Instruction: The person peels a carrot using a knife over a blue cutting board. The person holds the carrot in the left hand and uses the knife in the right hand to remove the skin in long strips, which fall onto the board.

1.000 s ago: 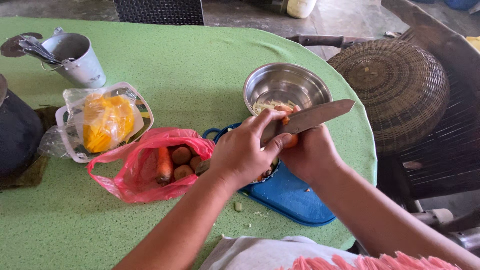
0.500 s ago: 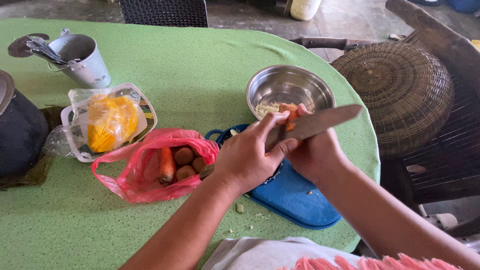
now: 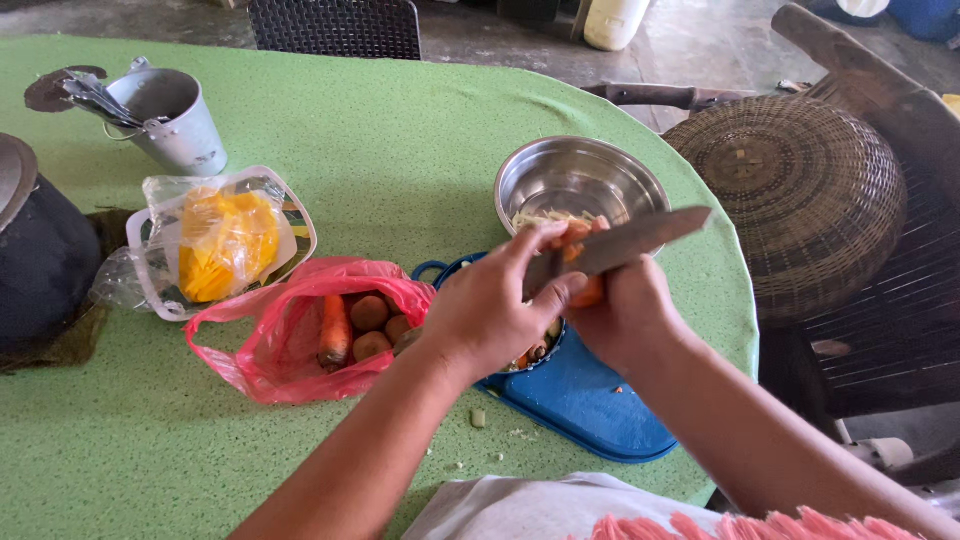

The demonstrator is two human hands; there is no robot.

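Round green table [image 3: 400, 150] fills the view. Woven basket [image 3: 790, 190] at 3 o'clock, off the table's edge. Pink bag of carrots and round brown vegetables [image 3: 300, 330] at 9 o'clock from the hands. Blue cutting board [image 3: 590, 410] beneath the hands; steel bowl [image 3: 580, 180] at 12 o'clock holds pale shreds.

Left hand [image 3: 490, 310]: fingers clamped on the knife [image 3: 630, 243], blade pointing toward 2 o'clock. Right hand [image 3: 630, 315]: fingers closed round the carrot piece [image 3: 585, 265], held above the board's far end, just short of the bowl.

Judgement: keep strokes shallow and directed away from the holding fingers, with the carrot over the bowl so shavings fall in.
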